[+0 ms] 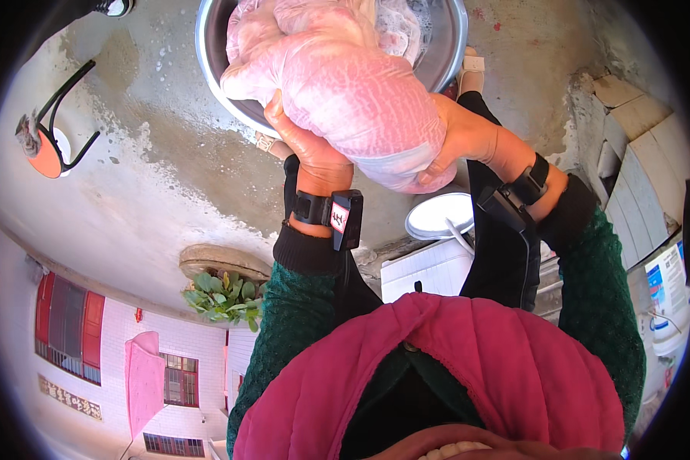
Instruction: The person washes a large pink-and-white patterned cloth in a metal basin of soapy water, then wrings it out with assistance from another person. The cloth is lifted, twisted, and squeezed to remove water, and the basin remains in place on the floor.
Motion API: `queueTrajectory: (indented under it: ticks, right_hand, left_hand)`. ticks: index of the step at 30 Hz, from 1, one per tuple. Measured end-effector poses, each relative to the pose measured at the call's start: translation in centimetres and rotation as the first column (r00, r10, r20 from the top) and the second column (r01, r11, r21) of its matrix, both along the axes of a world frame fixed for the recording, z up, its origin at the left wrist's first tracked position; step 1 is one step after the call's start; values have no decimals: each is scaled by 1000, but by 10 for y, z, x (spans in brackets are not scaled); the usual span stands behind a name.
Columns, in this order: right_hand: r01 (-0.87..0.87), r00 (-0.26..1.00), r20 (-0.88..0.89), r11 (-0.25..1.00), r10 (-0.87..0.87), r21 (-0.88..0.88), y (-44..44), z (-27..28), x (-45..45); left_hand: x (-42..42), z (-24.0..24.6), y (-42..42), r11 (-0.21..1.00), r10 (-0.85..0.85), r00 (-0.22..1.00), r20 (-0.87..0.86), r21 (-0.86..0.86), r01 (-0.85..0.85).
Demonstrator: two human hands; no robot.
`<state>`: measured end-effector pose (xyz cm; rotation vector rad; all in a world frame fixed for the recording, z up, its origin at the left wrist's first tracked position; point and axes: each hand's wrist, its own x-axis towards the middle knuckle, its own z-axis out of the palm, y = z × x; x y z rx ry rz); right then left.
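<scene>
A wet pink cloth [356,98], bulky and ballooned, is bunched between my two hands over a round metal basin [460,34]. My left hand [310,138] grips its lower left side, with the thumb up against the fabric. On the cloth's right end, my right hand [463,135] is closed, fingers partly hidden behind the folds. The cloth's near end bulges past the basin's rim, while its far part rests inside. Sudsy water with white foam [399,31] shows at the basin's upper right. Each wrist wears a black strap with a device.
Below the cloth, between my legs, are a white round lid-like object [440,215] and a pale slatted surface [422,267]. An orange-seated stool [47,155] stands left on wet concrete. A leafy plant [224,296] grows nearby. Stacked tiles [644,172] and a white bucket [667,333] are at right.
</scene>
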<state>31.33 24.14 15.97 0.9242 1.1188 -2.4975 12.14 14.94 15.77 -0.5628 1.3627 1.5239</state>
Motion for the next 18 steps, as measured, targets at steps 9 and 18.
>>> queueTrajectory:
  ticks: [9, 18]
  right_hand:
    - [-24, 983, 72, 275, -166, 961, -17, 98, -6]
    - [234, 961, -52, 701, -272, 674, -22, 16, 11]
  left_hand:
    - [17, 24, 30, 994, 62, 997, 42, 85, -66]
    - [17, 21, 27, 981, 62, 997, 42, 181, -68]
